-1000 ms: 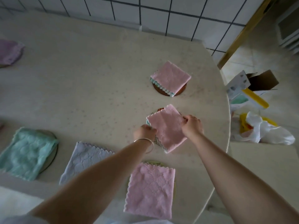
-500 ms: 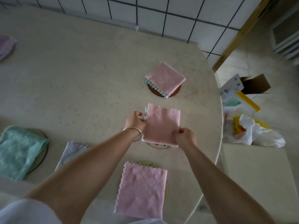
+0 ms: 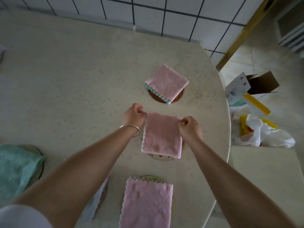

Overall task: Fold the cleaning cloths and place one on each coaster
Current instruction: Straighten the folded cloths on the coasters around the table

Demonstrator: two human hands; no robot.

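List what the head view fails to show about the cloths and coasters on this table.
- Coaster under the middle pink cloth, pinched by the left hand and right hand: mostly covered, its pattern unreadable.
- Pale cloth: largely hidden behind the left forearm.
- Green cloth: cut by the left edge.
- Near pink cloth: cut by the bottom edge.

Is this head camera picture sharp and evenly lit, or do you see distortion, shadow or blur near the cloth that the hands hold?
Head view: wide-angle distortion curves the wall tiles and the table edge. Light is soft and brighter on the right near the floor; the lower left is dim. The middle pink cloth, pinched by the left hand and right hand, looks fairly sharp, with no glare.
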